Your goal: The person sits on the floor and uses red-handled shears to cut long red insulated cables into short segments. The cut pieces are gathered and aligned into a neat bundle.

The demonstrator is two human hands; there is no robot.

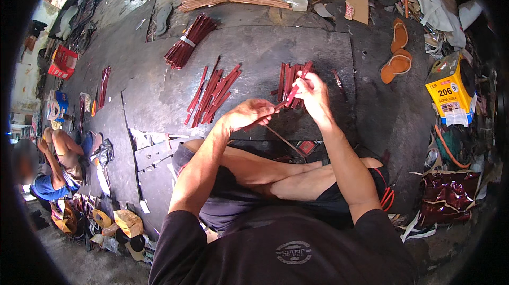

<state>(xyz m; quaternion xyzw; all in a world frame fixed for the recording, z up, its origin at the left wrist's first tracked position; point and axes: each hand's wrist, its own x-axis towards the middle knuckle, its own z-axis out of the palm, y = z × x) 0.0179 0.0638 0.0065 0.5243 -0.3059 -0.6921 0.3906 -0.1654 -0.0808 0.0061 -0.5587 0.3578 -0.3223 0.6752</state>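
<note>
A dark red strip (294,90), narrow and glossy, held up between two hands.
The right hand (313,90) pinches it near its far end, and it slants from there down toward the near left, to where the fingers of the left hand (252,114) grip a short red end; whether this is the same strip, bent, or a second one cannot be told. Just behind and beneath lies a small pile of short strips (284,79) of the same dark red, roughly side by side, partly hidden by the right hand. Farther left, a looser group of longer strips (213,96) lies flat and slightly fanned, slanting from far right to near left, some overlapping.
</note>
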